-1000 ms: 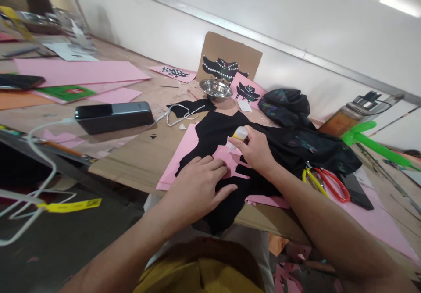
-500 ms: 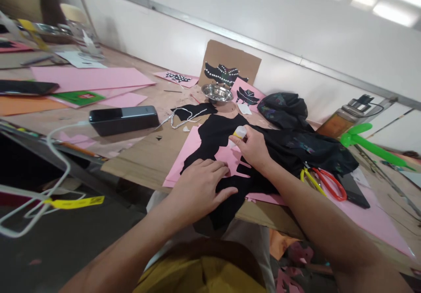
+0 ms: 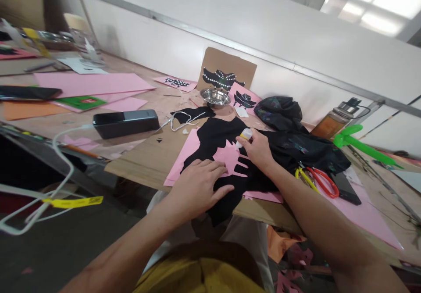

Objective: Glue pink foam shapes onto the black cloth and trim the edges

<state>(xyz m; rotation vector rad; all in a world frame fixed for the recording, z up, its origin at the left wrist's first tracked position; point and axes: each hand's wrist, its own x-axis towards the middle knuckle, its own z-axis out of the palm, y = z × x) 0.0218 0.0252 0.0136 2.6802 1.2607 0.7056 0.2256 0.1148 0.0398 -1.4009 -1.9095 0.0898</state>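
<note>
My right hand [image 3: 259, 151] grips a small white glue bottle [image 3: 245, 136] with a yellow band. Its tip points down at the upper edge of a pink paper cutout [image 3: 226, 155] with prong-like strips. That cutout lies on black cloth [image 3: 215, 130], which is spread over pink sheets [image 3: 183, 158] on brown cardboard [image 3: 144, 161]. Fingers stretched out, my left hand [image 3: 200, 181] lies flat on the cloth, its fingertips at the cutout's left side.
Beyond the cloth stand a metal bowl [image 3: 215, 96] and beaded black pieces [image 3: 221, 79]. A black power bank [image 3: 125, 123] is at left. Red-handled scissors [image 3: 325, 182], a green balloon [image 3: 365, 146] and a bottle of amber liquid [image 3: 333, 119] are at right.
The glue bottle has shifted slightly right along the cutout's upper edge, and more of the cutout shows. My left hand stays in place on the cloth. The camera view has tilted slightly.
</note>
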